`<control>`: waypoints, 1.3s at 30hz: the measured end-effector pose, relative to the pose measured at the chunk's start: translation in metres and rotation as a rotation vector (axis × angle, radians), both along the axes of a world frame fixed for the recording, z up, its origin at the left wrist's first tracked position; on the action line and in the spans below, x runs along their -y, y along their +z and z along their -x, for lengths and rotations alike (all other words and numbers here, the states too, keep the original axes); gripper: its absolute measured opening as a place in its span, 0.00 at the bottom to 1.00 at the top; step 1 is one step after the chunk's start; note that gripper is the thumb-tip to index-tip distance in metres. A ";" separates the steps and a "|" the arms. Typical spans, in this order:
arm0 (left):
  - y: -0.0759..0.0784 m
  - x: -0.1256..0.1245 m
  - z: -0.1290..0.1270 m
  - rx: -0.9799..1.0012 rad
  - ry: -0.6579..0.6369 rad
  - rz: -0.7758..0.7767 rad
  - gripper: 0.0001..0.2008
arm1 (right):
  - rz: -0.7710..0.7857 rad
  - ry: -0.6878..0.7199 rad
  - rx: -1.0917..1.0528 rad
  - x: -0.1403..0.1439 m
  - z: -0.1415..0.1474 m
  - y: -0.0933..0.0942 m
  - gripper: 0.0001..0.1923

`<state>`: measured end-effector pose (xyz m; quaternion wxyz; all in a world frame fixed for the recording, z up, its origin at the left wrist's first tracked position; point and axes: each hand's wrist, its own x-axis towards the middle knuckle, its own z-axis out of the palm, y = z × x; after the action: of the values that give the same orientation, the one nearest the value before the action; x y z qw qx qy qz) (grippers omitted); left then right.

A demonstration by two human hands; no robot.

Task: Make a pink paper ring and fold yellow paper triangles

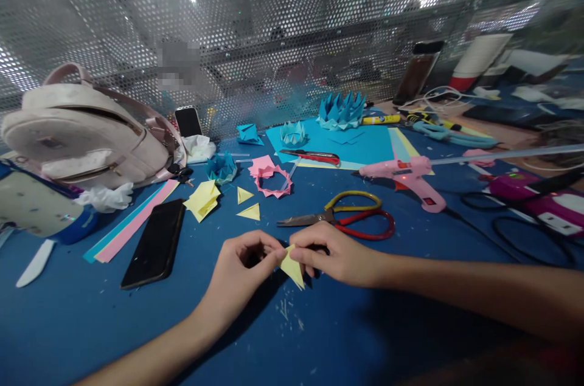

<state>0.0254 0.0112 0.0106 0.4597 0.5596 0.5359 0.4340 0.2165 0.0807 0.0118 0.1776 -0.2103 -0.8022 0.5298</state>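
Note:
Between my two hands is a folded piece of yellow paper (292,269), its pointed end hanging toward me. My left hand (249,264) pinches its left edge with thumb and fingers. From the other side, my right hand (335,252) pinches its upper right edge. Just beyond lie scissors (319,218) with one yellow and one red handle. Two small yellow folded triangles (249,212) and a stack of yellow paper pieces (202,200) rest ahead of my left hand. A pink folded-paper ring (272,193) sits behind the scissors.
A pink glue gun (406,176) with its cord is at right, near a purple power strip (533,200). Blue paper sheets (374,146) carry a blue paper flower (341,111) and a red cutter (314,157). At left are a phone (154,245), paper strips (137,219) and a backpack (86,130).

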 end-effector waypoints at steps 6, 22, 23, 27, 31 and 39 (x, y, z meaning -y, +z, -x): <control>-0.001 0.000 0.003 0.051 -0.052 0.010 0.11 | -0.031 -0.075 -0.039 -0.002 0.000 -0.003 0.27; -0.005 -0.002 0.015 0.013 -0.048 -0.029 0.10 | -0.297 -0.088 -0.184 -0.007 -0.004 -0.005 0.07; -0.005 -0.002 0.016 0.005 -0.053 -0.032 0.10 | -0.303 -0.082 -0.180 -0.007 -0.004 -0.005 0.08; -0.002 0.000 0.017 -0.064 -0.078 -0.072 0.07 | -0.333 -0.093 -0.175 -0.010 -0.007 -0.007 0.09; 0.001 0.002 0.017 -0.196 -0.154 -0.202 0.08 | -0.338 -0.108 -0.199 -0.012 -0.007 -0.008 0.08; -0.002 0.003 0.015 -0.393 -0.150 -0.314 0.07 | -0.370 -0.019 -0.256 -0.013 -0.003 -0.007 0.07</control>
<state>0.0107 0.0077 0.0091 0.2852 0.7357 0.4980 0.3597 0.2199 0.0934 0.0047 0.3185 -0.1129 -0.8547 0.3941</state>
